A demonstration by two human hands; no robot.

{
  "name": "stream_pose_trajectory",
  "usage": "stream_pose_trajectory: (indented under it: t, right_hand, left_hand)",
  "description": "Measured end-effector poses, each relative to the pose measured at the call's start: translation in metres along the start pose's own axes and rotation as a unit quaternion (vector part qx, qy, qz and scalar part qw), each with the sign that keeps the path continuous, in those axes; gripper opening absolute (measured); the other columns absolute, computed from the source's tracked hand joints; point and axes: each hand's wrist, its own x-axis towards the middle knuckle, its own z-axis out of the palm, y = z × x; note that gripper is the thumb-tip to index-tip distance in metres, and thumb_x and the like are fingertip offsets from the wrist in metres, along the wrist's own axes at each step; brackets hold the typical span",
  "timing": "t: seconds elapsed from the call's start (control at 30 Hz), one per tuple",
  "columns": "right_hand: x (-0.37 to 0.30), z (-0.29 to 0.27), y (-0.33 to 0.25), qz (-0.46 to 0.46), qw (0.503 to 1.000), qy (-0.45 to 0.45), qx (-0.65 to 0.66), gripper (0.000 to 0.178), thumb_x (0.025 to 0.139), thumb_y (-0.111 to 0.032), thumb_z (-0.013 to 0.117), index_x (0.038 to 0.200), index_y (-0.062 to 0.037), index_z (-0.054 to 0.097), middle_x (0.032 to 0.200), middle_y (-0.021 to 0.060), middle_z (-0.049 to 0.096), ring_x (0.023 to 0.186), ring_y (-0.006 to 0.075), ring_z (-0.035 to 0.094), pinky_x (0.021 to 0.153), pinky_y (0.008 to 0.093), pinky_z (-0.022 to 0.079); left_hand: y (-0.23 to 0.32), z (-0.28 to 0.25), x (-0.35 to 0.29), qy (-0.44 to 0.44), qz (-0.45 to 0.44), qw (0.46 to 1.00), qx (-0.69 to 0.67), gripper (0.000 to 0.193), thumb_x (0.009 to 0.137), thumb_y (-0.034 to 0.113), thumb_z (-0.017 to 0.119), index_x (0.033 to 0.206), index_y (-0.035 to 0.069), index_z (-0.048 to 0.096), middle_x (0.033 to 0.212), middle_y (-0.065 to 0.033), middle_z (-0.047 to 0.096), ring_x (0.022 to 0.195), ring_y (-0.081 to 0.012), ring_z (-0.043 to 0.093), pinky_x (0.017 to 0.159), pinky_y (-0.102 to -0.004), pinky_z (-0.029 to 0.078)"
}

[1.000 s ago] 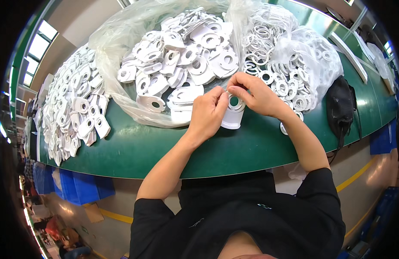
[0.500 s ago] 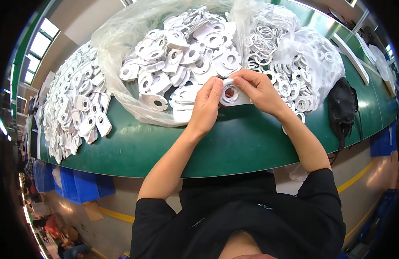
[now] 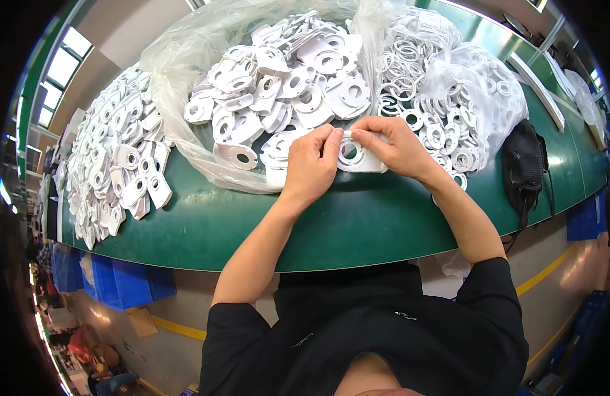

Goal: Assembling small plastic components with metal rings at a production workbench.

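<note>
Between my hands is a white plastic plate (image 3: 365,163) with a round hole and a ring-shaped rim around it. My left hand (image 3: 311,164) grips its left side, thumb up along the edge and fingers curled. On the right, my right hand (image 3: 398,146) pinches the top of the same plate between thumb and fingers. Whether the ring at the hole is a separate piece I cannot tell. Beyond my hands lies a heap of similar white plates (image 3: 307,98) on a clear plastic bag. Loose white rings (image 3: 461,158) lie just past my right hand.
A second pile of white plates (image 3: 120,152) covers the table's left end. Clear bags of rings (image 3: 496,92) stand at the back right, beside a black pouch (image 3: 524,165). The green table (image 3: 265,228) has a curved-looking near edge. Blue bins (image 3: 130,282) stand below at left.
The plate has tilted and sunk slightly toward me. My right hand has shifted a little lower, and my left fingers have curled more.
</note>
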Motion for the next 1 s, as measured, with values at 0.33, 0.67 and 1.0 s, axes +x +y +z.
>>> stream_pose_trajectory:
  t: [0.33, 0.67, 1.0]
  right_hand:
    - [-0.003, 0.010, -0.007, -0.022, 0.996, 0.061, -0.055, 0.020, 0.092, -0.016, 0.057, 0.091, 0.0035, 0.062, 0.078, 0.0024, 0.063, 0.074, 0.0076, 0.055, 0.069, 0.0240, 0.044]
    - [0.001, 0.012, 0.012, 0.118, 0.945, 0.167, 0.254, 0.020, 0.092, -0.024, 0.063, 0.088, -0.0046, 0.060, 0.077, -0.0041, 0.060, 0.069, 0.0024, 0.051, 0.064, 0.0186, 0.041]
    - [0.009, -0.007, 0.014, 0.031, 0.995, 0.049, 0.082, 0.018, 0.090, -0.014, 0.061, 0.094, 0.0036, 0.061, 0.072, -0.0007, 0.060, 0.067, 0.0040, 0.051, 0.059, 0.0216, 0.041]
  left_hand:
    - [0.013, 0.003, -0.002, -0.008, -0.056, 0.992, -0.112, 0.025, 0.093, 0.023, 0.056, 0.081, 0.001, 0.051, 0.065, -0.0034, 0.053, 0.055, -0.0070, 0.041, 0.049, -0.0258, 0.035]
    - [0.008, 0.016, -0.011, -0.059, 0.010, 0.997, 0.051, 0.030, 0.091, 0.015, 0.056, 0.106, -0.002, 0.037, 0.078, -0.0210, 0.063, 0.065, -0.0357, 0.063, 0.057, -0.0412, 0.047]
    - [0.014, -0.011, 0.005, -0.126, -0.082, 0.986, -0.077, 0.022, 0.086, 0.016, 0.052, 0.100, 0.000, 0.048, 0.074, -0.0108, 0.059, 0.063, -0.0180, 0.057, 0.059, -0.0324, 0.045]
